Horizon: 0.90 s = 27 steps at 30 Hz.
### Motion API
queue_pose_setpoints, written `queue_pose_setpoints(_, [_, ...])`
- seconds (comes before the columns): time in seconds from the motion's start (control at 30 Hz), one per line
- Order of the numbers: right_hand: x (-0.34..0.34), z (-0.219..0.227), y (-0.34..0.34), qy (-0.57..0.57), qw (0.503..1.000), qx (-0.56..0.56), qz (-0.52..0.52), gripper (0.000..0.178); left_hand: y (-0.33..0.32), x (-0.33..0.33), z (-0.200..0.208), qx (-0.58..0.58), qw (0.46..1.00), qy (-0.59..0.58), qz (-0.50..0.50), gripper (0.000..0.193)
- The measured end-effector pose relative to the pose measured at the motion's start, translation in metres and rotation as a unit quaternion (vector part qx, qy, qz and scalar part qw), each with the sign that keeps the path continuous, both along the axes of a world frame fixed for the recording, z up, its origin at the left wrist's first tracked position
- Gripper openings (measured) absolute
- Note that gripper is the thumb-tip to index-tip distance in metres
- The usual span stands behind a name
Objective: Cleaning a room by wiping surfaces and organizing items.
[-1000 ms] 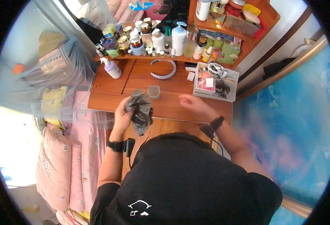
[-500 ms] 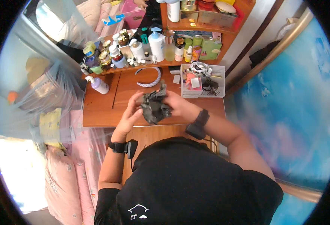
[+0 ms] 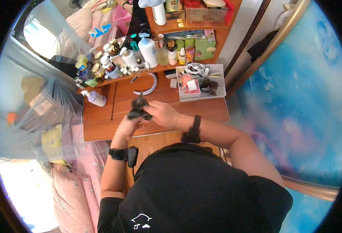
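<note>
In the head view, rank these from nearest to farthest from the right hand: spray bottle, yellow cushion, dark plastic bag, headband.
1. Dark plastic bag: at the right hand, on its left side.
2. Headband: on the tabletop, ahead.
3. Spray bottle: left part of the tabletop.
4. Yellow cushion: farther left, off the tabletop.

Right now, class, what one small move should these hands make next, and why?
Probably the right hand should tuck the protruding end of the crumpled dark plastic inward: that end sticks out toward the headband, the right fingers are at the bunch, and the left hand holds its near side.
</note>
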State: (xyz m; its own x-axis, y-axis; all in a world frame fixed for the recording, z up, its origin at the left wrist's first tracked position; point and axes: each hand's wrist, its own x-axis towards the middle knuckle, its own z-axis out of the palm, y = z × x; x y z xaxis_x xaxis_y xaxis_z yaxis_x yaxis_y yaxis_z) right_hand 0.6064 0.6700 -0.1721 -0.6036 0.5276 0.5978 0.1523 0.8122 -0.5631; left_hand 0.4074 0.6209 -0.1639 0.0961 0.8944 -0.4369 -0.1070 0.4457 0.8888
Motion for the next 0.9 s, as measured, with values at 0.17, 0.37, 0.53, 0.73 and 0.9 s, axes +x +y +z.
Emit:
queue_pose_setpoints(0.17, [0.02,-0.016,0.025,-0.041,0.966,-0.244,0.08,0.016,-0.004,0.027,0.047,0.185,0.969,0.16,-0.02,0.034])
queue_pose_setpoints(0.37, [0.029,0.003,0.026,0.125,0.802,-0.581,0.05,0.032,0.007,0.034,0.03,0.222,0.946,0.226,-0.071,0.024])
queue_pose_setpoints(0.53, [0.021,0.009,0.024,0.11,0.956,-0.222,-0.159,0.03,0.025,0.052,0.027,0.033,0.992,0.118,-0.026,0.02])
queue_pose_setpoints(0.73, [0.054,0.016,0.022,0.014,0.991,-0.131,-0.001,0.05,0.039,0.053,0.022,0.03,0.987,-0.042,-0.153,0.032])
queue_pose_setpoints(0.9, [0.1,0.006,0.022,0.031,0.996,-0.081,-0.018,0.035,0.034,0.073,0.049,0.074,0.919,0.135,-0.364,0.049])
